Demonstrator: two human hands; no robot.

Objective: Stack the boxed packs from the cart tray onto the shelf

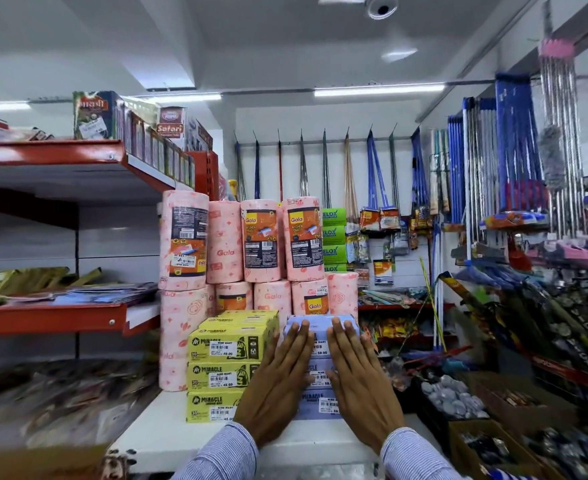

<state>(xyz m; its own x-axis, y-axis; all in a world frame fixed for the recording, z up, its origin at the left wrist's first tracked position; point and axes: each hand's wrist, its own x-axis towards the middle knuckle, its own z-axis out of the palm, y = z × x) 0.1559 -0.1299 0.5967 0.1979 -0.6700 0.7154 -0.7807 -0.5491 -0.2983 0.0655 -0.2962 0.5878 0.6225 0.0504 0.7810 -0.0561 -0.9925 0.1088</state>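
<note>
A stack of pale blue boxed packs (320, 348) stands on the white shelf (167, 431), three high as far as I can see. My left hand (278, 382) lies flat against the stack's front left, fingers stretched upward. My right hand (358, 379) presses flat on its front right the same way. Neither hand grips a box. Touching the blue stack on its left is a stack of yellow boxed packs (228, 367), three high, with more yellow boxes behind the top one. The cart tray is not in view.
Pink kitchen towel rolls (247, 244) stand stacked behind and left of the boxes. Green packs (334, 237) sit behind them. Red shelves (53, 317) run along the left. Brooms and mops (514, 150) hang at the back and right. Bins of goods (455, 400) lie lower right.
</note>
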